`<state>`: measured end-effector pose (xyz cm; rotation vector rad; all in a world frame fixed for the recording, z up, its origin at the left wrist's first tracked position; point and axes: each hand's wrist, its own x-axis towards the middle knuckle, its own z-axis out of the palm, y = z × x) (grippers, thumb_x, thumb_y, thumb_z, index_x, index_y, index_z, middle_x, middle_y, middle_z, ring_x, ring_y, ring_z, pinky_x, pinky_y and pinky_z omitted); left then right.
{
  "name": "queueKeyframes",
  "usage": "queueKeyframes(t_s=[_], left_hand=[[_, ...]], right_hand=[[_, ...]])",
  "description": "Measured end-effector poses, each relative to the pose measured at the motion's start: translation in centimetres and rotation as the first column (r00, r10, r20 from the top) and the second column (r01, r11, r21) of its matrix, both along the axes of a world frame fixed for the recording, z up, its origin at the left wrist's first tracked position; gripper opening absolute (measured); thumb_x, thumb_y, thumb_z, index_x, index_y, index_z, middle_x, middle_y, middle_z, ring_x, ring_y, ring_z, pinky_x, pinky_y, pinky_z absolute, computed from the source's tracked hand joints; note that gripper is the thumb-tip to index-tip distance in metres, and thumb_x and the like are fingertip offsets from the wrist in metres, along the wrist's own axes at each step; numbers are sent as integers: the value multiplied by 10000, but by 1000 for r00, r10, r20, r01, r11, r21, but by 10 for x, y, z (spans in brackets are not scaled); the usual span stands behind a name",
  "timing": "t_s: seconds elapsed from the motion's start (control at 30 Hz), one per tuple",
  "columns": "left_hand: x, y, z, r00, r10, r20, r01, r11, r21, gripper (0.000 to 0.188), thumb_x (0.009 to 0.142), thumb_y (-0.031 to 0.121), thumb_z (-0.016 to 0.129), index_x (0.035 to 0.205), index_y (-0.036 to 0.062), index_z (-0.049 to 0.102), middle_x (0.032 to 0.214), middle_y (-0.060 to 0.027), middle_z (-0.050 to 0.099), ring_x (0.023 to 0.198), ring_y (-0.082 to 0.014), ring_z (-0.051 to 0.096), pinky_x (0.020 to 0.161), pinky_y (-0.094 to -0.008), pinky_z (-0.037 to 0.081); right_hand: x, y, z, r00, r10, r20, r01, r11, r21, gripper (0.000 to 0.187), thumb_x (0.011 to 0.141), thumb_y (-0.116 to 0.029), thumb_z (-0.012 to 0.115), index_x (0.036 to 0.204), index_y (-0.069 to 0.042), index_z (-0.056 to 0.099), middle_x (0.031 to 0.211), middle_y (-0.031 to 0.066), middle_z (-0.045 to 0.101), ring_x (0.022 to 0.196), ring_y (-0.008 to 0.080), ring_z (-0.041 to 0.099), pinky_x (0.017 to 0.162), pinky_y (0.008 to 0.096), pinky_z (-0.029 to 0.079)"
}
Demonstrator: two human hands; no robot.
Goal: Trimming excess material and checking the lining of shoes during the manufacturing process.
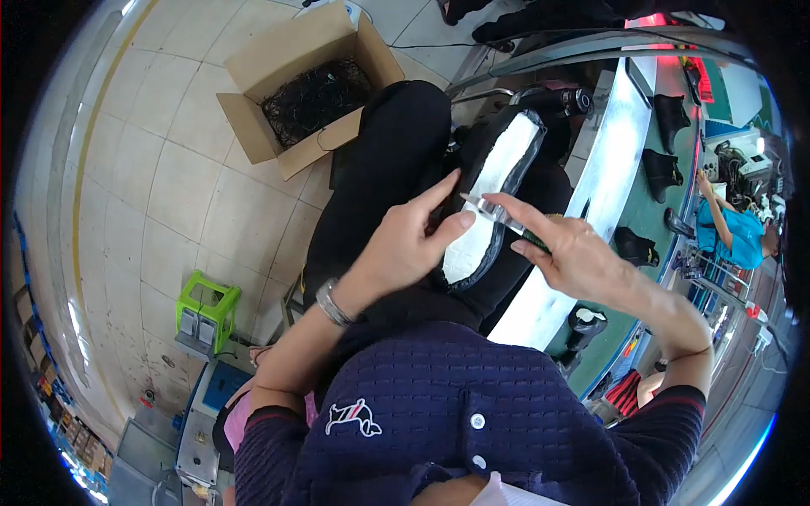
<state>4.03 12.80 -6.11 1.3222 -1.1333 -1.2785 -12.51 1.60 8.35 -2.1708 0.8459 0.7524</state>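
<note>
A black shoe (472,251) lies across the seated person's lap, its white bottom turned upward and framed by a dark, uneven edge, the long shape running on a slant from near the belly out toward the knees. The left hand (411,242) is at the shoe's left edge, thumb and forefinger parted, the thumb tip beside the white surface and the forefinger pointing along the dark side; its other fingers are hidden, so whether they grip the shoe cannot be told. The right hand (585,258) grasps a small tool (496,212) with a metal front and a dark green handle, pinching it between thumb and forefinger. The tool's metal end lies over the middle of the white bottom, pointing toward the left hand; whether it touches the surface is unclear. A silvery band (332,303) circles the left wrist. Black trousers (380,181) cover the legs under the shoe. On the tiled floor (190,215), beyond the left knee, stands an open cardboard box (336,40) containing a tangle of dark strips (314,99); a bright green stool (207,305) is farther back on the left. To the right runs a long table (620,291) with a green top, where several black boots (661,171) stand in a row. Beyond it, a co-worker in a blue shirt (744,236) reaches forward.
</note>
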Motion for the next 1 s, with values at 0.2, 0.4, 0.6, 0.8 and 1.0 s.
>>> queueKeyframes(t_s=[0.2, 0.4, 0.6, 0.8, 1.0], left_hand=[[-4, -54, -23, 415, 64, -908, 303, 931, 204, 796, 933, 403, 608, 1549, 182, 154, 1537, -110, 274, 1343, -204, 374, 1080, -323, 345], [-14, -63, -7, 468, 78, -880, 284, 930, 233, 846, 880, 287, 675, 1544, 153, 167, 1412, -118, 423, 1215, -179, 489, 968, -299, 449], [-5, -64, -13, 575, 29, -818, 318, 913, 256, 878, 854, 260, 688, 1543, 144, 156, 1321, -121, 494, 1119, -174, 533, 902, -301, 471], [-2, -61, -8, 588, 10, -809, 291, 930, 223, 887, 851, 246, 687, 1545, 155, 144, 1215, -105, 550, 991, -122, 580, 809, -277, 505], [-9, -69, -7, 580, -12, -814, 309, 928, 206, 849, 869, 240, 673, 1542, 157, 162, 1151, -78, 574, 918, -115, 598, 758, -260, 515]], right_hand=[[-26, 11, -30, 952, 0, 307, 38, 993, -116, 671, 884, -65, 623, 1467, -214, 324, 1036, 195, 680, 641, 345, 656, 581, 403, 551], [-34, 10, -30, 930, -69, 360, 101, 992, -70, 680, 880, -79, 634, 1472, -201, 323, 1020, 181, 686, 635, 343, 653, 587, 391, 534], [1, -27, 34, 918, 226, 325, -96, 923, -372, 651, 899, -144, 632, 1469, -147, 318, 803, 155, 680, 688, 304, 694, 610, 393, 562], [11, -49, -7, 988, 54, -141, -109, 902, -418, 615, 957, -145, 553, 1487, -102, 245, 887, 175, 695, 783, 335, 706, 712, 407, 572], [-21, -48, -24, 795, 78, 602, 207, 897, -390, 587, 960, -256, 555, 1483, -267, 289, 785, 210, 645, 643, 353, 661, 634, 418, 553]])
